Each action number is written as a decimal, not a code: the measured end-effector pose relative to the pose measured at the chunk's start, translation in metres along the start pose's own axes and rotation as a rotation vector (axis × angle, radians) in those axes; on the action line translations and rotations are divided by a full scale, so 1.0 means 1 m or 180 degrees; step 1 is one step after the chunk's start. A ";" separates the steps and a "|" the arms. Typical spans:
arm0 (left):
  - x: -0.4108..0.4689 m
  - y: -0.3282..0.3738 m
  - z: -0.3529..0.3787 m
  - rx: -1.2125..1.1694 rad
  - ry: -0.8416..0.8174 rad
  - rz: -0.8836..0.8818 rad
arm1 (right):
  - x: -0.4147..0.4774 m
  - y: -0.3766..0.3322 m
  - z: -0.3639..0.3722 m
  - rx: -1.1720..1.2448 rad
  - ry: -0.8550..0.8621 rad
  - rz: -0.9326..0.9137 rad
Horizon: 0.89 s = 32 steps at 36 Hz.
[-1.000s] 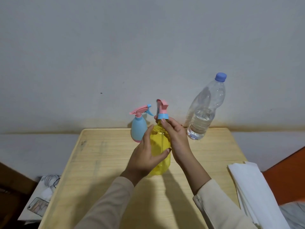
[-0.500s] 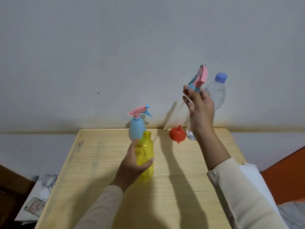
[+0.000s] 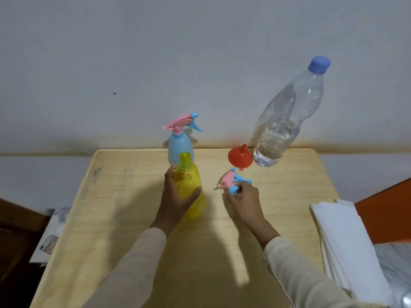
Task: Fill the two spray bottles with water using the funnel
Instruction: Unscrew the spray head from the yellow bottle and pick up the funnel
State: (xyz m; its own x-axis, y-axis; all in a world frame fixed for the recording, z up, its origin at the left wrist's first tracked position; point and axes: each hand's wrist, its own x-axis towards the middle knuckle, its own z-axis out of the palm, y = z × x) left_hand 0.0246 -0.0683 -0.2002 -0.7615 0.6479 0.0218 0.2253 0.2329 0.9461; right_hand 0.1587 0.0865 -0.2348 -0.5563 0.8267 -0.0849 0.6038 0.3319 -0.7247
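Wooden table [image 3: 124, 196]: left hand [image 3: 175, 201] grips uncapped yellow spray bottle [image 3: 188, 181]; right hand [image 3: 244, 198] pinches trigger head [image 3: 231, 181]; red funnel [image 3: 240, 157] just beyond right hand, spout up

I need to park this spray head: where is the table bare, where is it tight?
Bare: the table left of the yellow bottle in the left hand; the wood between the right hand, holding the spray head, and the paper stack. Crowded: the back edge, with blue spray bottle, funnel and water bottle.
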 end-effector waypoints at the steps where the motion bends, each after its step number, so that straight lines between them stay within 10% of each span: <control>1: 0.001 -0.002 0.001 0.0011 0.0020 0.0018 | 0.002 0.002 0.006 -0.0106 -0.0008 0.0041; 10: 0.009 -0.015 0.006 0.0166 0.0333 0.0303 | 0.014 -0.008 0.031 -0.0052 -0.0107 -0.0153; 17: 0.013 -0.030 0.005 0.0275 0.0465 0.0412 | 0.034 -0.006 0.000 0.0517 0.0875 -0.0234; 32: 0.004 -0.043 0.005 0.0278 0.0454 0.0521 | 0.113 0.009 0.018 -0.0181 0.0317 -0.0069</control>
State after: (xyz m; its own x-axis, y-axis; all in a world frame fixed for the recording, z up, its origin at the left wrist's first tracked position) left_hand 0.0149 -0.0725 -0.2422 -0.7873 0.5744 0.2239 0.3997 0.1991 0.8948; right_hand 0.0916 0.1746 -0.2635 -0.5117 0.8592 0.0009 0.6252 0.3731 -0.6855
